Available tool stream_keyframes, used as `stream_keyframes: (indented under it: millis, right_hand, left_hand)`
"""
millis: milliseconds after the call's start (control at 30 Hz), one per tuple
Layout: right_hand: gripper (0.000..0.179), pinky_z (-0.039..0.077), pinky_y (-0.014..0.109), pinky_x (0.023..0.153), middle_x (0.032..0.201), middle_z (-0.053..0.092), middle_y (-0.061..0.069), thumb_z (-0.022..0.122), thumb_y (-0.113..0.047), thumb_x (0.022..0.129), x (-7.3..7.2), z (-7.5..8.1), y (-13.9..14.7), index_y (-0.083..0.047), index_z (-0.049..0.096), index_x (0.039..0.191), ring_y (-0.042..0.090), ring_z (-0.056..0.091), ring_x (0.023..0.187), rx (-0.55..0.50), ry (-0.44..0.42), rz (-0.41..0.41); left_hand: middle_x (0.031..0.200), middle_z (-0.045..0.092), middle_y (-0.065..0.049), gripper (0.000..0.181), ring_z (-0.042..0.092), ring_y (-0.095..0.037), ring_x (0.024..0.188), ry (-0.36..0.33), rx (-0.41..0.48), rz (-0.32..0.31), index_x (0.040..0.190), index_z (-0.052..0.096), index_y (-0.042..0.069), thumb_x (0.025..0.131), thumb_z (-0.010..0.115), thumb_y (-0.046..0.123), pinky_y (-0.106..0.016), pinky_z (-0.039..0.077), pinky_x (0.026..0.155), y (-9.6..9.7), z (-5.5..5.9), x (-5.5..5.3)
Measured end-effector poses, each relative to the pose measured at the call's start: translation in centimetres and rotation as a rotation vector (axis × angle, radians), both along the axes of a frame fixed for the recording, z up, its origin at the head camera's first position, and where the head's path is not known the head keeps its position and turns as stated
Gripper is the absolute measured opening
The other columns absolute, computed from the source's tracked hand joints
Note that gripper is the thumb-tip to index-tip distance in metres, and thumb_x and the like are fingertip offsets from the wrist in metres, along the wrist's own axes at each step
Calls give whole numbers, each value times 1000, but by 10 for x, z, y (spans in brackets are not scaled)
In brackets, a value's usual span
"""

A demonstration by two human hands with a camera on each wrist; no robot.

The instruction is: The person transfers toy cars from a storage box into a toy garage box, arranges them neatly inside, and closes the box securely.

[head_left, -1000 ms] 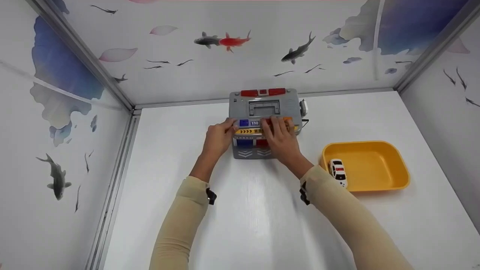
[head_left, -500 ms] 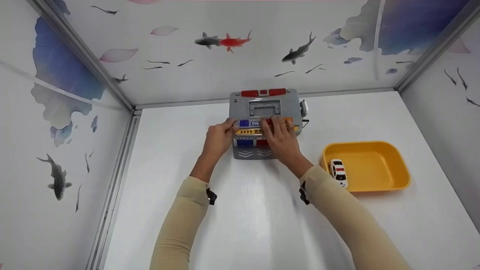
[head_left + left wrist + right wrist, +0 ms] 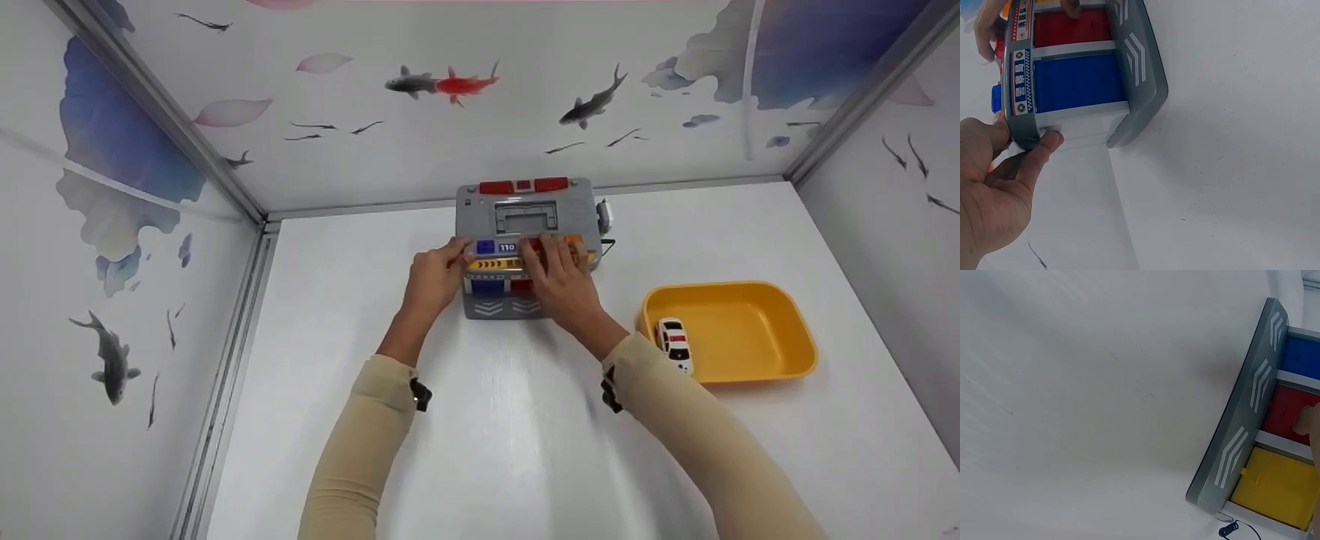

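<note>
A grey toy police garage [image 3: 480, 214] with red blocks along its back stands near the rear wall. At its left front corner my left hand [image 3: 433, 279] grips the roof edge; the left wrist view shows fingers of that left hand [image 3: 1002, 197] above and below the edge. My right hand [image 3: 564, 291] holds the roof's front edge, fingers bent over the top. Its thumb is at the red door [image 3: 1289, 408], as the right wrist view shows. Beside that are a blue door [image 3: 1081, 81] and a yellow door [image 3: 1278, 486], all down.
To the right, a yellow tray [image 3: 801, 330] sits on the white table [image 3: 510, 450], with a white toy car [image 3: 676, 343] inside at its left end. Fish-printed panels [image 3: 525, 142] enclose the back and sides. A coiled black cord [image 3: 1229, 529] hangs by the garage's right side.
</note>
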State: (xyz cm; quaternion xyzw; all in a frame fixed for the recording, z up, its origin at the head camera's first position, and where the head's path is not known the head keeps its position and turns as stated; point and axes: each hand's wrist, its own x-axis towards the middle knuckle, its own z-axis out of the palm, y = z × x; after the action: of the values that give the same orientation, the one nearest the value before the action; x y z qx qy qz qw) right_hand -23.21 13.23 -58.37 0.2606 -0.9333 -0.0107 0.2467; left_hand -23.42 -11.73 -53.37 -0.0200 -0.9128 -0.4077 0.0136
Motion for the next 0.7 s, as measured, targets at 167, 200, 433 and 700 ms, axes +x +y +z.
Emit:
stream_keyframes:
  millis: [167,200,433,700]
  right_hand:
    - [78,37,65,124,156,49,22,78,-35,106,2,1,2,-15,32,167,41,50,147,-36,-51,19]
    - [79,36,65,124,157,48,22,77,-36,106,2,2,2,-15,31,167,41,49,148,-40,-65,23]
    - [81,29,68,127,163,39,22,76,-37,106,4,9,6,-17,27,168,44,43,150,-93,-139,74]
    - [80,32,74,123,167,44,15,78,-31,104,7,20,1,-17,33,168,40,46,152,-134,-147,166]
  left_hand:
    - [156,64,-11,38,64,-28,148,24,-19,-10,147,74,18,114,64,33,-43,55,121,-1,0,0]
    - [156,65,-11,38,64,-28,148,24,-19,-11,147,74,18,114,64,33,-44,55,121,-1,1,0]
    - [158,63,-11,39,62,-28,149,14,-22,-11,148,73,17,114,64,34,-44,55,121,-1,1,0]
    - [159,62,-11,41,65,-29,146,2,-29,-6,150,71,19,113,64,36,-45,58,117,0,0,-1]
